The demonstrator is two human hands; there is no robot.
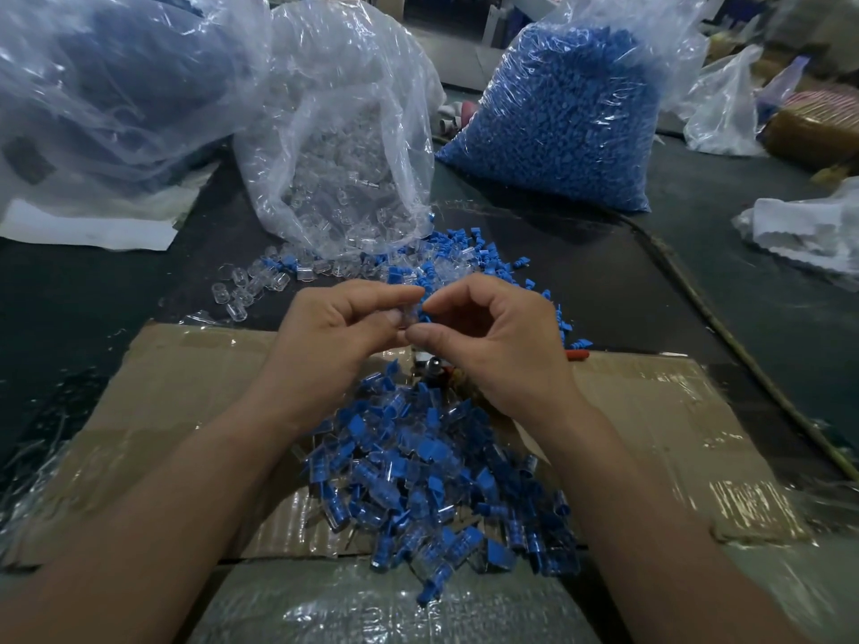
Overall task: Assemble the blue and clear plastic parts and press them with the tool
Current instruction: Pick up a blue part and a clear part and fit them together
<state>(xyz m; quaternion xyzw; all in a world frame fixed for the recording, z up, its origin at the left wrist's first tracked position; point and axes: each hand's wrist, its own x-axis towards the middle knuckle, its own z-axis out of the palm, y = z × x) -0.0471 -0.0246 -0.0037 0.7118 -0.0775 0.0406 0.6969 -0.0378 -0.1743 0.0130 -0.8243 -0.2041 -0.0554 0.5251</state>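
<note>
Dark table (674, 281); left hand (334, 327), right hand (492, 346) pinch one clear part (410, 316).

No text, label, brand, number or sign can be read. A dark rectangular patch (29, 165) on the large plastic bag (116, 86) at ten o'clock is too blurred to tell whether it carries print.
</note>
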